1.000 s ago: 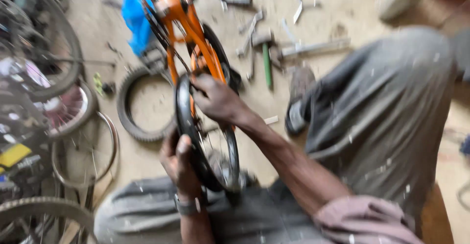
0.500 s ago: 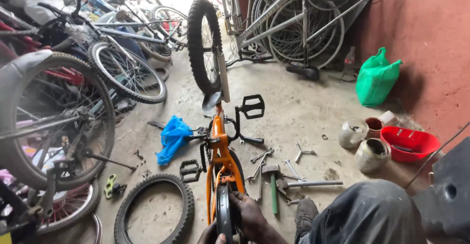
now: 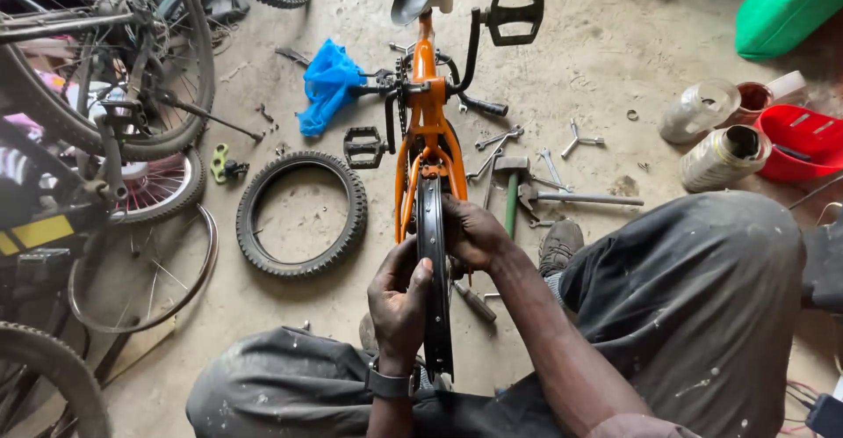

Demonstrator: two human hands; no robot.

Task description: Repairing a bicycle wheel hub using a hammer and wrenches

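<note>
Wheel first: the bare black rim stands on edge dead ahead of you, between your knees, its far end seated in the fork of the orange bike frame at 12 o'clock. Your left hand wraps the near part of the rim from 9 o'clock, fingers pressed together around it. Your right hand clamps the rim from 3 o'clock, a little farther out, fingers curled shut on the metal.

Judging from this, the main risk is the rim twisting in your hands. With both hands so close together on one stretch of it, a hard push could tilt the wheel against the fork and pinch a fingertip. The spokes just beside your left thumb could nip skin if the wheel turns.

Farther out, the hammer and loose wrenches lie on the floor at 1 o'clock, near your shoe. Shift your foot and you could kick or step on them. The loose tyre at 10 o'clock lies well apart from the frame. Beyond it, the pedal sticks up at 12 o'clock, and a tipping frame would swing it.
</note>
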